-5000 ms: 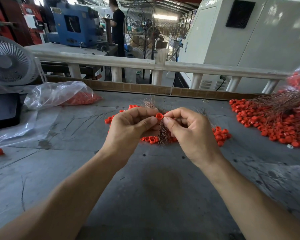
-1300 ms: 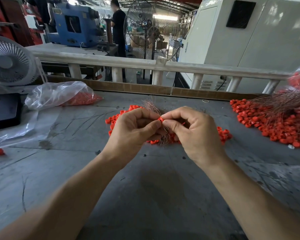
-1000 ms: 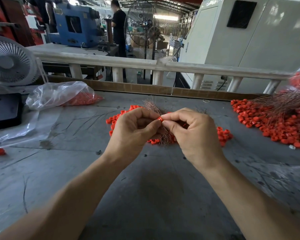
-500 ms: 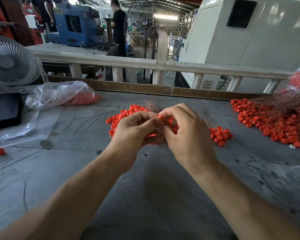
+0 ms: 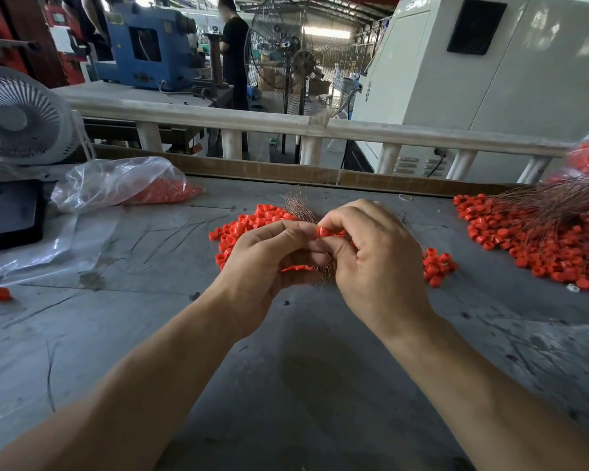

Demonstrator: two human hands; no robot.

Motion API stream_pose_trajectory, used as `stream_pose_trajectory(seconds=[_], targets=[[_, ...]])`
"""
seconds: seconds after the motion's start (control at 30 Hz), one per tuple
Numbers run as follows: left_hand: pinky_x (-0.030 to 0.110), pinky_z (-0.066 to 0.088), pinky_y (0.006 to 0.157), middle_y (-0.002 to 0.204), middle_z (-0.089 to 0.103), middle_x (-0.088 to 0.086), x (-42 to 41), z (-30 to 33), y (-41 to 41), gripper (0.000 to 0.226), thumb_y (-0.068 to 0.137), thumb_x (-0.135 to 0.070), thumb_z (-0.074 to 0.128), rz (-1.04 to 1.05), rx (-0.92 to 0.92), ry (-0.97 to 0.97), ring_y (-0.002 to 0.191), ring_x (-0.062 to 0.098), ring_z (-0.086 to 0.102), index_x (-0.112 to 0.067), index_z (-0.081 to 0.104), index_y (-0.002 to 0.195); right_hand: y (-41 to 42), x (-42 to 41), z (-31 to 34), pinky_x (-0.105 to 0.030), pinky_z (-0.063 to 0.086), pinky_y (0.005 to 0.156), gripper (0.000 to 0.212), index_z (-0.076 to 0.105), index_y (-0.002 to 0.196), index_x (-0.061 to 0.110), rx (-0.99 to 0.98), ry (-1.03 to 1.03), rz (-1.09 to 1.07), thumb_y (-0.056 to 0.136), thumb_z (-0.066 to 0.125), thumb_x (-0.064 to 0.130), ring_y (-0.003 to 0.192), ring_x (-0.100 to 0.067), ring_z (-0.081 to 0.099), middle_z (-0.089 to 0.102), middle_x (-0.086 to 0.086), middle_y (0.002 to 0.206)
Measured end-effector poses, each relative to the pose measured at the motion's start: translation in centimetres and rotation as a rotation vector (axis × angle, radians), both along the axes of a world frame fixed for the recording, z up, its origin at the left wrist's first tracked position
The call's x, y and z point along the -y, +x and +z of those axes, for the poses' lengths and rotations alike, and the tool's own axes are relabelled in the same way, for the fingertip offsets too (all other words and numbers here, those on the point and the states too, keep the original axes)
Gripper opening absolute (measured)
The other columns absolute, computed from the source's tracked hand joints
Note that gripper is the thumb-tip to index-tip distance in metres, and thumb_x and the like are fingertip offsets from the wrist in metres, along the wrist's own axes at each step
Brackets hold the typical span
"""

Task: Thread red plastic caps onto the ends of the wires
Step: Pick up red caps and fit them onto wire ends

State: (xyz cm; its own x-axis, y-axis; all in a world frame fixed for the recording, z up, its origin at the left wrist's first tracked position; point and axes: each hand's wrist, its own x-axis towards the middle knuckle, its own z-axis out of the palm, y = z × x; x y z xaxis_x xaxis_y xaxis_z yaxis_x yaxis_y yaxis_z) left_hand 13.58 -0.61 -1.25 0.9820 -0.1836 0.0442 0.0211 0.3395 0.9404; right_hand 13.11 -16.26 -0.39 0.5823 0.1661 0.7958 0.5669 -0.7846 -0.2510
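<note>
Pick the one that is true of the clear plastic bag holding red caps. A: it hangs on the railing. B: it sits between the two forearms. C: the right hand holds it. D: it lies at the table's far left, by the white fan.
D: the bag lies on the table at far left, beside the fan, clear of both hands.

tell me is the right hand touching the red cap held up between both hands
Touching. The head view shows the right hand with its fingertips pinching the red cap.
</note>
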Motion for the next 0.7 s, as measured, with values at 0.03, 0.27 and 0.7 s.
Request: stream_pose_trajectory(seconds=[0.03,0.27,0.7], targets=[[0.057,0.050,0.100,0.100,0.068,0.019,0.03,0.00,-0.01,0.022,0.094,-0.017,0.061,-0.001,0.001,0.005,0.097,0.032,0.063,-0.001,0.069,0.108,0.04,0.00,0.02,-0.026,0.046,0.072,0.007,0.073,0.088,0.014,0.009,0.002,0.005,0.087,0.080,0.012,0.087,-0.017,0.059,0.067,0.005,0.088],[0.045,0.056,0.086,0.101,0.068,0.021,0.00,-0.02,0.08,0.020,0.096,-0.016,0.060,-0.024,0.022,0.001,0.095,0.032,0.061,0.000,0.068,0.107,0.26,0.14,0.14,-0.031,0.046,0.072,0.006,0.072,0.086,0.011,0.026,0.000,0.042,0.089,0.077,0.011,0.085,-0.020,0.058,0.065,0.003,0.086],[0.034,0.058,0.068,0.083,0.063,0.018,-0.60,-0.36,0.66,0.037,0.086,-0.021,0.069,0.008,0.128,-0.061,0.077,0.027,0.063,0.008,0.065,0.109,0.29,0.35,0.34,-0.028,0.051,0.062,0.013,0.069,0.097,0.018,-0.025,0.025,0.147,0.090,0.071,0.030,0.074,-0.006,0.056,0.058,0.011,0.090]])
